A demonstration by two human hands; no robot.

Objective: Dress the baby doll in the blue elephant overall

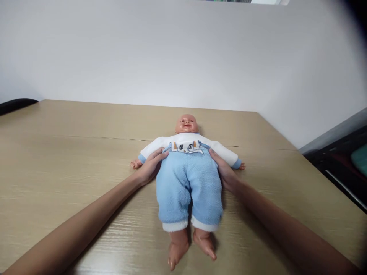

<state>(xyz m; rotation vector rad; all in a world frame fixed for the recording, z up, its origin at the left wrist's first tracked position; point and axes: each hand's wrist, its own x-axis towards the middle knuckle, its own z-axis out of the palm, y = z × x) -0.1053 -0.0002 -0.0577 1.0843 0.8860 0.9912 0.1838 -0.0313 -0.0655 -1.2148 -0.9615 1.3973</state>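
Observation:
A baby doll (187, 175) lies on its back on the wooden table (86, 152), head toward the wall and bare feet toward me. It wears a white long-sleeved top with blue cuffs and fluffy light blue trousers (174, 191) with white hems. An animal face with two eyes decorates the chest. My left hand (153, 164) grips the doll's side at the waist, thumb on the front near a blue strap. On the opposite side, my right hand (223, 166) holds the waist the same way. The fingers of both hands are partly hidden behind the doll's body.
A pale wall (143, 49) rises behind the table's far edge. Part of a black object (18, 104) shows at the left edge. Beyond the table's right side is a dark piece of furniture (329, 164) with something green (359, 158) on it.

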